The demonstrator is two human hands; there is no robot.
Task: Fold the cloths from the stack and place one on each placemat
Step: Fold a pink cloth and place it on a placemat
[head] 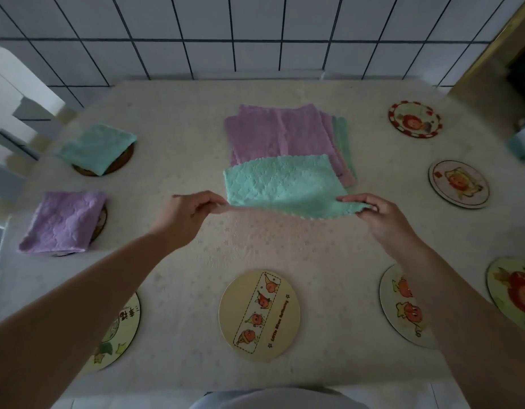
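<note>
A green cloth point(282, 184) hangs above the table's middle, folded over into a band. My left hand point(190, 212) pinches its near left corner and my right hand point(373, 214) pinches its near right corner. Behind it lies the stack of cloths point(282, 134), purple on top with green edges showing at its right. At the far left a folded green cloth point(97, 147) rests on a placemat point(124, 162), and a folded purple cloth point(63, 221) covers another placemat point(100, 222). A bare round placemat point(259, 315) lies near me in the middle.
Bare round placemats lie at the near left point(119, 335), near right point(403, 305), right edge point(515, 290), mid right point(458, 183) and far right point(414, 119). A tiled wall point(255, 36) stands behind the table point(314, 261). A white chair point(16, 93) is at the left.
</note>
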